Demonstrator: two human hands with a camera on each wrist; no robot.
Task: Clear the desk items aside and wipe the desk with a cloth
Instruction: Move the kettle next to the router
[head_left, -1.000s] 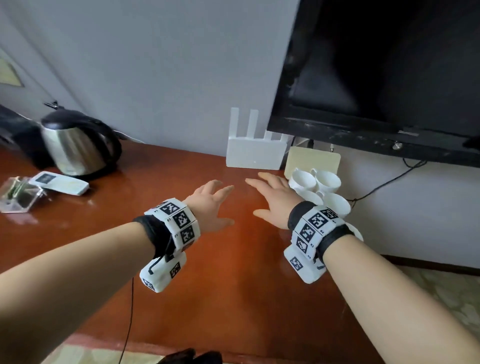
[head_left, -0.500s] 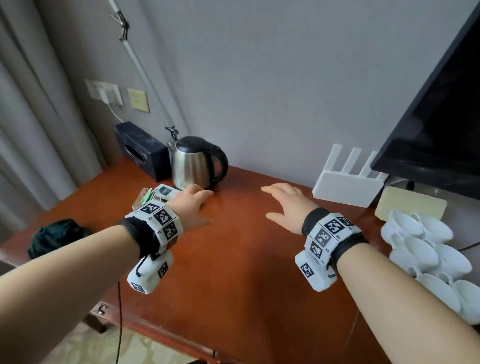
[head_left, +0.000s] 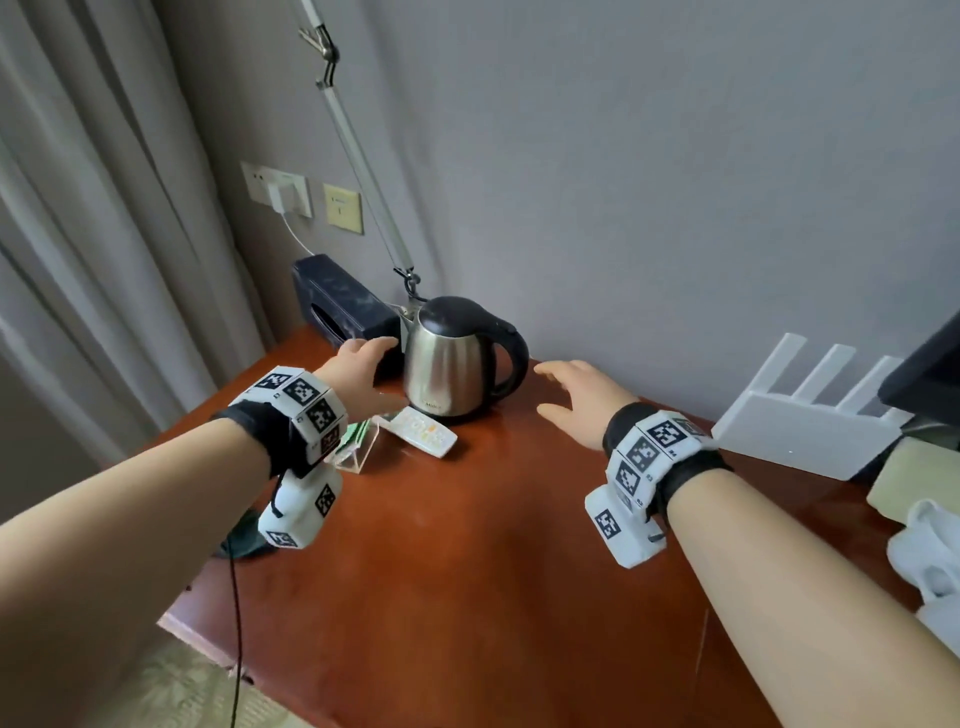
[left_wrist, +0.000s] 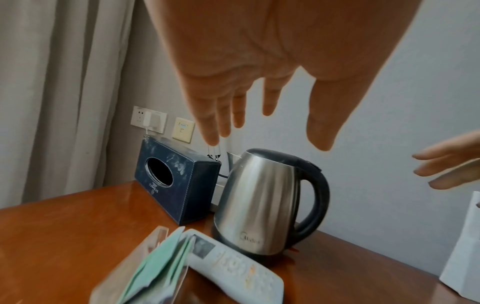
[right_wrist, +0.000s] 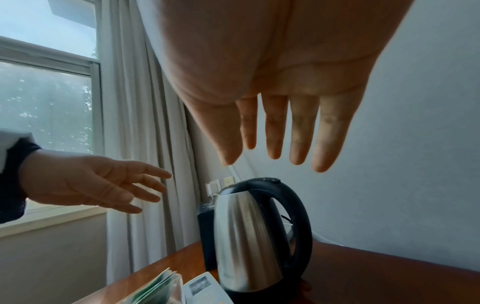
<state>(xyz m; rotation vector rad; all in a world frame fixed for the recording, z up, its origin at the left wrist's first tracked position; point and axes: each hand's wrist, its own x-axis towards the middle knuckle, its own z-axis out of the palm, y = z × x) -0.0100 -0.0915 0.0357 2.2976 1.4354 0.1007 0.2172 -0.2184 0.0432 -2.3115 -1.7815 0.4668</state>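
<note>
A steel kettle (head_left: 452, 358) with a black lid and handle stands at the back of the red-brown desk (head_left: 467, 571). In front of it lie a white remote (head_left: 423, 431) and a clear stand holding green cards (head_left: 353, 441). A dark blue tissue box (head_left: 337, 301) sits behind, to the kettle's left. My left hand (head_left: 363, 374) hovers flat just left of the kettle, fingers straight, holding nothing (left_wrist: 259, 98). My right hand (head_left: 576, 400) hovers to the kettle's right, near its handle (right_wrist: 298, 222), also flat and empty (right_wrist: 280, 127). A dark cloth (head_left: 244, 535) shows partly under my left wrist.
A white router (head_left: 810, 426) with upright antennas stands at the right, by a black TV corner (head_left: 930, 379). White cups (head_left: 930, 561) sit at the right edge. A metal lamp arm (head_left: 358, 156) rises behind the kettle. Curtains (head_left: 104, 260) hang at left; wall sockets (head_left: 280, 189) behind.
My view has swung left from the TV and cups to the kettle corner. Both hands have moved forward and now flank the kettle, the left hand beyond the remote.
</note>
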